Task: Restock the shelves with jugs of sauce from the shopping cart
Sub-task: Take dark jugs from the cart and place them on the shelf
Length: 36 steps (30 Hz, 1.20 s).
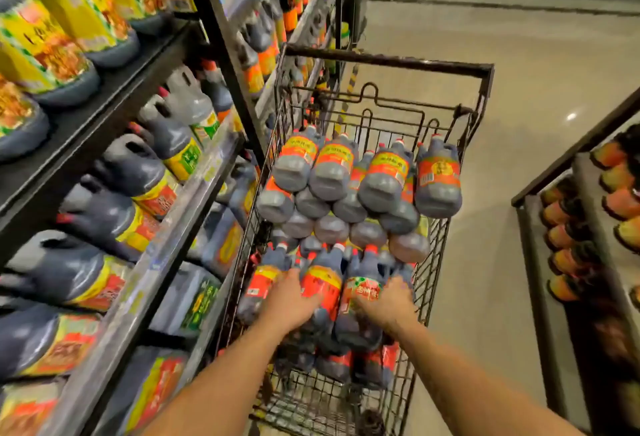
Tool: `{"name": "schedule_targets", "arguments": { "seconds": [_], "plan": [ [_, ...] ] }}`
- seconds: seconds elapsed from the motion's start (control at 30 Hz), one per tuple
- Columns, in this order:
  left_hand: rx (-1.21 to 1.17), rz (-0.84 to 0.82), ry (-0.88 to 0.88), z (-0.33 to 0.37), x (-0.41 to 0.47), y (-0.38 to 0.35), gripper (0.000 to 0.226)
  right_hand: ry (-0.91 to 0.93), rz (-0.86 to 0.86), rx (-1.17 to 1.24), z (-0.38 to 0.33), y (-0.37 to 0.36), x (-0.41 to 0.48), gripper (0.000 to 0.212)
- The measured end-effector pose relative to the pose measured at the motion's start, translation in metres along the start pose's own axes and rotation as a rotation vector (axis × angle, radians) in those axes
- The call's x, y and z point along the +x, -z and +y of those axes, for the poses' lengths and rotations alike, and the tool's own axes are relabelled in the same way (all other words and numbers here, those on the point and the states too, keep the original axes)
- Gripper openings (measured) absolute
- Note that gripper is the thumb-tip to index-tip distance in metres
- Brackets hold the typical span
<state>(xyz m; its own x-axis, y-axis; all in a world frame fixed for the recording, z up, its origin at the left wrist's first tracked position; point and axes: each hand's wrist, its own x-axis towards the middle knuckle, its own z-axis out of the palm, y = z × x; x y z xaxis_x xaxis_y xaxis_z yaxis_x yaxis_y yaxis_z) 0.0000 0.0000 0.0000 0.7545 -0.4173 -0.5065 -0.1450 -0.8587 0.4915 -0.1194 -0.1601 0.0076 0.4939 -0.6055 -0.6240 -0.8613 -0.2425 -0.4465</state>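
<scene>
A black wire shopping cart (391, 63) stands in the aisle, stacked with several dark sauce jugs lying on their sides. Both my hands reach into its near end. My left hand (289, 300) lies on a red-labelled jug (320, 288), fingers spread over its side. My right hand (388, 302) lies on the neighbouring jug with a red and green label (363, 292). Blur hides whether the fingers curl round either jug. The shelves (149, 283) on the left hold rows of similar dark jugs with yellow, green and red labels.
The cart sits close against the black shelf upright (221, 44) on the left. A low display rack (571, 227) with orange-topped goods lines the right side. Tan floor (502, 193) runs between cart and rack. A person's legs show at the far end of the aisle.
</scene>
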Motion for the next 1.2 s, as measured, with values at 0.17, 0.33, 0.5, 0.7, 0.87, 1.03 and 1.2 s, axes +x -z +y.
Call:
{"name": "schedule_targets", "arguments": {
  "seconds": [0.17, 0.33, 0.5, 0.7, 0.87, 1.03, 1.2],
  "plan": [
    [-0.058, -0.094, 0.062, 0.011, 0.021, -0.011, 0.081, -0.102, -0.064, 0.064, -0.006, -0.006, 0.015, 0.130],
    [-0.023, -0.168, 0.132, 0.007, 0.037, -0.025, 0.113, -0.163, -0.107, 0.079, -0.007, -0.018, 0.026, 0.150],
    [0.003, -0.188, 0.156, 0.019, 0.039, -0.023, 0.124, -0.179, -0.120, 0.089, -0.005, -0.018, 0.030, 0.142],
    [0.077, -0.220, 0.193, 0.028, 0.045, -0.018, 0.128, -0.205, -0.098, 0.096, -0.002, -0.022, 0.033, 0.125],
    [-0.023, -0.168, 0.250, 0.033, 0.037, -0.020, 0.114, -0.238, -0.129, 0.169, -0.001, -0.019, 0.031, 0.127],
    [-0.201, -0.090, 0.288, 0.029, 0.015, -0.016, 0.094, -0.192, -0.156, 0.244, 0.009, -0.023, 0.022, 0.115],
    [-0.368, 0.014, 0.225, 0.027, -0.027, 0.000, 0.085, -0.067, -0.128, 0.290, 0.002, -0.006, -0.006, 0.101]
  ]
}}
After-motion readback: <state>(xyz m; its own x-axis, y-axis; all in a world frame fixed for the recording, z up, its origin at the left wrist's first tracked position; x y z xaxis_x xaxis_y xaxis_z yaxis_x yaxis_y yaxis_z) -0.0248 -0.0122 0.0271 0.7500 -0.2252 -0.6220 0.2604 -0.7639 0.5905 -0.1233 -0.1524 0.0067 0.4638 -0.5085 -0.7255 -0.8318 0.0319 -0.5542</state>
